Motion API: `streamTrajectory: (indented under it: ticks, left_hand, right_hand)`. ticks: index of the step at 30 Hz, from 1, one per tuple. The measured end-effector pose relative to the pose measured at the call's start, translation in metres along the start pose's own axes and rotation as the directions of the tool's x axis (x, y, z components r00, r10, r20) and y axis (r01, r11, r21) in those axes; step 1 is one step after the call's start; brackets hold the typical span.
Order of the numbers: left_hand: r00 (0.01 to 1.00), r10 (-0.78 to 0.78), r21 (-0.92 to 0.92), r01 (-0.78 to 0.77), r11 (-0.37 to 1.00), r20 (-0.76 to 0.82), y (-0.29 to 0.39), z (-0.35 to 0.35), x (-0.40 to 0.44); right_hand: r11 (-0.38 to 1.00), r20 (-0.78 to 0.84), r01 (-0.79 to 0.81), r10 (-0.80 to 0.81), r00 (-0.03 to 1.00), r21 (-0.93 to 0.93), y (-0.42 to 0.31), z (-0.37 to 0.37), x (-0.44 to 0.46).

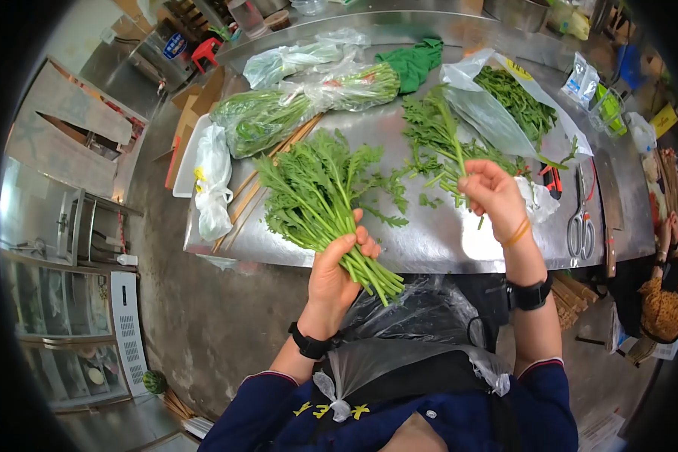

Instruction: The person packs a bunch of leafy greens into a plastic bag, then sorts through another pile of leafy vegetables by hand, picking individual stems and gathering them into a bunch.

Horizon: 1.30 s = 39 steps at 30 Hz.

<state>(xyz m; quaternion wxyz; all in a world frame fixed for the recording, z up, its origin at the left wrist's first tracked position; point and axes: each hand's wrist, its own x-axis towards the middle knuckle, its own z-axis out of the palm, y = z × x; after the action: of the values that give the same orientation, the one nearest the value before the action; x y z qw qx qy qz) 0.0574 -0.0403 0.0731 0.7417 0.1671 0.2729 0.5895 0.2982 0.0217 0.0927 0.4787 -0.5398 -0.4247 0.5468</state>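
My left hand [337, 267] is wrapped round the stems of a thick bunch of leafy greens [305, 192], held over the table's near edge with the leaves pointing away from me. A single stalk of greens [453, 135] is pinched upright between the thumb and fingers of my right hand [491, 194]. Behind and below that hand, loose sprigs and cut stem pieces [429, 202] lie on the steel table [361, 245]. An open plastic bag [478, 105] beyond it holds more leafy greens [516, 102].
Bagged greens [309, 109] and a green cloth [414, 64] lie at the back. A tied white bag [215, 184] and wooden sticks [252, 181] are on the left. Scissors [581, 226], a red-and-black tool [551, 181] and a knife [611, 218] lie on the right.
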Motion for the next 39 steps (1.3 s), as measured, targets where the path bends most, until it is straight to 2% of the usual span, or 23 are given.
streamTrajectory:
  ticks: [2, 6, 9, 10, 12, 15, 22, 25, 27, 35, 39]
  left_hand:
    - [1.0, -0.028, -0.032, 0.028, 0.999, -0.008, -0.001, -0.001, 0.003]
    - [0.999, -0.028, -0.078, 0.024, 0.997, -0.043, -0.004, -0.004, 0.003]
    - [0.998, -0.017, -0.092, 0.012, 0.996, -0.053, -0.003, -0.001, 0.002]
    - [0.999, -0.015, -0.104, 0.01, 0.994, -0.047, -0.001, 0.0, 0.001]
    - [0.999, -0.003, -0.042, 0.001, 0.999, -0.032, 0.002, -0.002, -0.001]
    - [0.999, 0.032, 0.036, -0.032, 0.999, 0.011, 0.002, -0.005, -0.002]
    - [0.999, 0.011, 0.002, -0.011, 1.0, 0.043, 0.004, -0.005, -0.004]
    - [0.999, 0.033, 0.064, -0.033, 0.997, 0.007, 0.0, -0.004, -0.005]
    - [0.997, 0.066, 0.114, -0.061, 0.992, -0.04, 0.0, -0.001, -0.005]
    - [0.997, 0.062, 0.149, -0.054, 0.987, -0.047, -0.002, 0.0, -0.004]
    - [0.998, 0.05, 0.162, -0.042, 0.986, -0.044, -0.004, -0.002, -0.003]
  right_hand:
    - [0.999, 0.092, 0.016, -0.021, 0.996, 0.047, 0.0, 0.012, -0.013]
    - [0.987, 0.153, 0.015, -0.04, 0.987, 0.163, 0.004, 0.044, -0.04]
    - [0.983, 0.237, 0.174, -0.156, 0.959, -0.058, 0.01, 0.067, -0.061]
    - [0.935, 0.243, 0.276, -0.221, 0.945, -0.223, 0.009, 0.072, -0.067]
    - [0.888, 0.324, 0.322, -0.214, 0.922, -0.329, 0.006, 0.077, -0.075]
    - [0.808, 0.339, 0.41, -0.279, 0.899, -0.424, 0.0, 0.08, -0.078]
    - [0.812, 0.368, 0.416, -0.27, 0.89, -0.409, 0.001, 0.083, -0.079]
    - [0.827, 0.383, 0.409, -0.26, 0.886, -0.385, 0.005, 0.083, -0.078]
    - [0.874, 0.372, 0.338, -0.202, 0.906, -0.348, 0.008, 0.084, -0.078]
    - [0.892, 0.374, 0.34, -0.218, 0.901, -0.3, 0.021, 0.083, -0.072]
    - [0.873, 0.396, 0.355, -0.212, 0.894, -0.334, 0.022, 0.082, -0.071]
